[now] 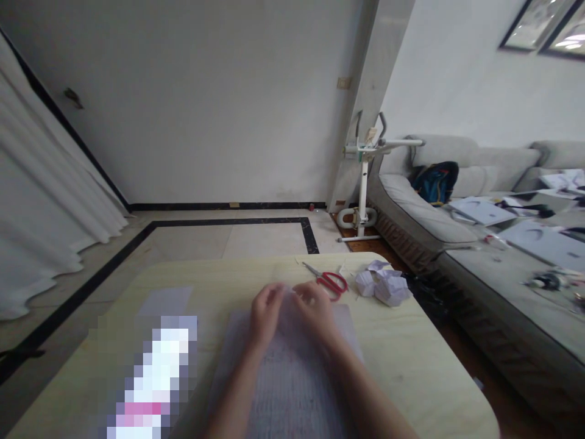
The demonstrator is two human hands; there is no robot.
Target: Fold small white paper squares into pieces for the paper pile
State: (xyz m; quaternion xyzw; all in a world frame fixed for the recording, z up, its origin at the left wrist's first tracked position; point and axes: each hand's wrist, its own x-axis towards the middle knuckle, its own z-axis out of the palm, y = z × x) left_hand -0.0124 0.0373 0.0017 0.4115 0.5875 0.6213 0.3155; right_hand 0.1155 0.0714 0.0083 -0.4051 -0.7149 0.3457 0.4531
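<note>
My left hand (pixel 265 308) and my right hand (pixel 314 305) are close together above the middle of the table, fingers curled in a pinch. Between the fingertips shows a small pale piece of paper (pixel 287 295), blurred at its edges. Under both forearms lies a large sheet (pixel 292 390) covered in faint lines that look like writing. Just beyond my right hand rest scissors with red handles (pixel 333 282), their blades pointing up and left. Crumpled white paper (pixel 388 286) sits to the right of the scissors.
The pale wooden table (pixel 411 366) has rounded corners. On its left lie a flat white paper (pixel 165 300) and a pixelated bright object (pixel 158 372). A grey sofa (pixel 461 222) with boxes and a backpack (pixel 436 182) stands right, beside white exercise equipment (pixel 363 183).
</note>
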